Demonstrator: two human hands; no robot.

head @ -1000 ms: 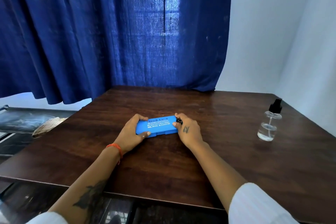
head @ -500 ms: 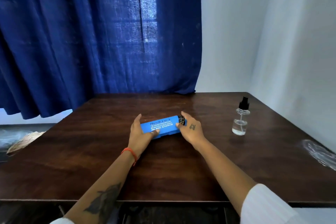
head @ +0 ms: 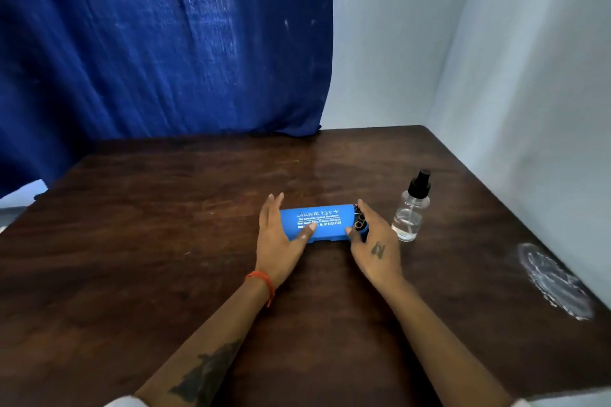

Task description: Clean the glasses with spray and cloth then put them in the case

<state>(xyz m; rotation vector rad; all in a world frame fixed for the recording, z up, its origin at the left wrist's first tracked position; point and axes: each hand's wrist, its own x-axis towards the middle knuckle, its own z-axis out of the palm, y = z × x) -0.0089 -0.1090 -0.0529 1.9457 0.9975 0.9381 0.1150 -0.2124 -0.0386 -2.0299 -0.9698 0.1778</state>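
Observation:
A closed blue glasses case (head: 317, 221) with white lettering lies flat near the middle of the dark wooden table (head: 165, 241). My left hand (head: 279, 241) is at its left end, fingers stretched straight along the end and thumb pressed on the lid. At the case's right end my right hand (head: 375, 243) has its fingers behind and its thumb in front. A dark patterned piece (head: 360, 225) shows at that end. A clear spray bottle (head: 411, 208) with a black pump stands upright just right of my right hand. No glasses are in sight.
A crumpled whitish translucent sheet (head: 555, 281) lies near the table's right edge. A blue curtain (head: 165, 43) hangs behind the far edge, and pale walls close the corner at the back right.
My head has turned, so the table corner and the whitish sheet came into view. The case stayed on the table between both hands. My left fingers have straightened from curled.

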